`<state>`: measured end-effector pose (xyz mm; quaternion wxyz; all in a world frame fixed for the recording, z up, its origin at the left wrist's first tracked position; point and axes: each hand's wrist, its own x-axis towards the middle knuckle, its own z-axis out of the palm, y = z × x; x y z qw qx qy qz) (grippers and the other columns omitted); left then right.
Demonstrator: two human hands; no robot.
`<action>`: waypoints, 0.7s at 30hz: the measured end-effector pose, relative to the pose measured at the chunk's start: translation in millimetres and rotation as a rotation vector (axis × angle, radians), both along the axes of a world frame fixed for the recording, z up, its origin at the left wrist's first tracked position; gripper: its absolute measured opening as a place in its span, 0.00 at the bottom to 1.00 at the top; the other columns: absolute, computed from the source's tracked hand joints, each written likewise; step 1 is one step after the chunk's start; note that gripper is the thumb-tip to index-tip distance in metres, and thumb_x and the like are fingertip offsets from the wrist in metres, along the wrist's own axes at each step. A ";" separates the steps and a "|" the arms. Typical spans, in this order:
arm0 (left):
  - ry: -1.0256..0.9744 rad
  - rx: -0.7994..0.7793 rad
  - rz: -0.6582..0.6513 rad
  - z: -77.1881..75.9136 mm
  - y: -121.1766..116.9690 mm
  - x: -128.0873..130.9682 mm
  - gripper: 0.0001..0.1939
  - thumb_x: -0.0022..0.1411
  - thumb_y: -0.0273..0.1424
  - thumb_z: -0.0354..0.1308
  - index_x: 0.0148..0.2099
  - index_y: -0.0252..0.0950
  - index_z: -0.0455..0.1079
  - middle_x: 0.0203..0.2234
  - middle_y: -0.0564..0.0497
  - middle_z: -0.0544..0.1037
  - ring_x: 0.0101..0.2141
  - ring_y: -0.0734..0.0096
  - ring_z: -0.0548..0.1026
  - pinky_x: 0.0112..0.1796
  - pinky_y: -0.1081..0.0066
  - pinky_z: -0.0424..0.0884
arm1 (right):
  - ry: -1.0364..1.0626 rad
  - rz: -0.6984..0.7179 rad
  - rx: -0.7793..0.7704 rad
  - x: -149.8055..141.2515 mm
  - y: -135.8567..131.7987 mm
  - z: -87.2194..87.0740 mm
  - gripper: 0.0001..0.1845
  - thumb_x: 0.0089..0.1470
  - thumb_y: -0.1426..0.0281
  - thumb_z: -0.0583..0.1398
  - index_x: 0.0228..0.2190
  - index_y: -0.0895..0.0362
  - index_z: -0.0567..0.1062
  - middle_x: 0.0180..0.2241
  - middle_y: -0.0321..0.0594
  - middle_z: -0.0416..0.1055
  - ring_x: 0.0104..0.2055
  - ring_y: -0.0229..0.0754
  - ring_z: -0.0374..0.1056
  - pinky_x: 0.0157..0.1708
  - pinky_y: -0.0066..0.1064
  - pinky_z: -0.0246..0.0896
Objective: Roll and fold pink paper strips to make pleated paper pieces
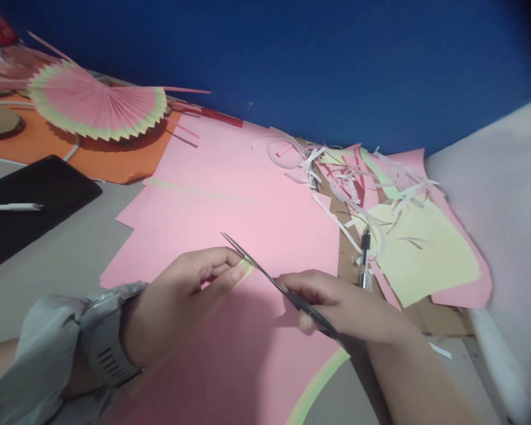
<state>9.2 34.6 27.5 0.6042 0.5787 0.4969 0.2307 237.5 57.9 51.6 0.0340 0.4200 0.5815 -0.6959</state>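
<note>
My left hand (194,277) pinches a piece of paper with a yellow-green edge (248,265) between thumb and fingers. How far that paper reaches behind the hand I cannot tell. My right hand (336,301) is closed round the black handles of a pair of scissors (269,278). The blades point up and to the left, touching or just over the edge by my left fingertips. Beneath both hands lies pink paper (230,348), and a curved yellow-green border (321,383) shows at its lower right.
Large pink sheets (230,171) cover the table's middle. A folded pink paper fan (101,106) rests on orange paper (128,168) at the back left, near a black tablet (30,206). Paper scraps (349,177), a pen (365,254) and a yellow sheet (425,254) lie right.
</note>
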 end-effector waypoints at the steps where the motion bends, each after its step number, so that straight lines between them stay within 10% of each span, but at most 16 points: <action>1: -0.002 -0.006 0.000 0.6 -0.1 0.2 0.19 0.63 0.44 0.45 0.26 0.37 0.58 0.21 0.58 0.59 0.23 0.77 0.58 0.23 0.77 0.57 | -0.005 -0.002 0.000 -0.4 -0.3 0.3 0.11 0.49 0.66 0.60 0.24 0.58 0.62 0.21 0.29 0.57 0.23 0.30 0.53 0.22 0.22 0.47; 21: -0.047 -0.114 0.083 1.2 2.8 4.1 0.18 0.61 0.45 0.48 0.28 0.38 0.62 0.20 0.58 0.56 0.21 0.78 0.54 0.21 0.77 0.52 | -0.041 0.031 -0.007 -5.4 4.0 9.9 0.18 0.50 0.56 0.59 0.24 0.57 0.62 0.20 0.29 0.55 0.22 0.31 0.52 0.27 0.26 0.57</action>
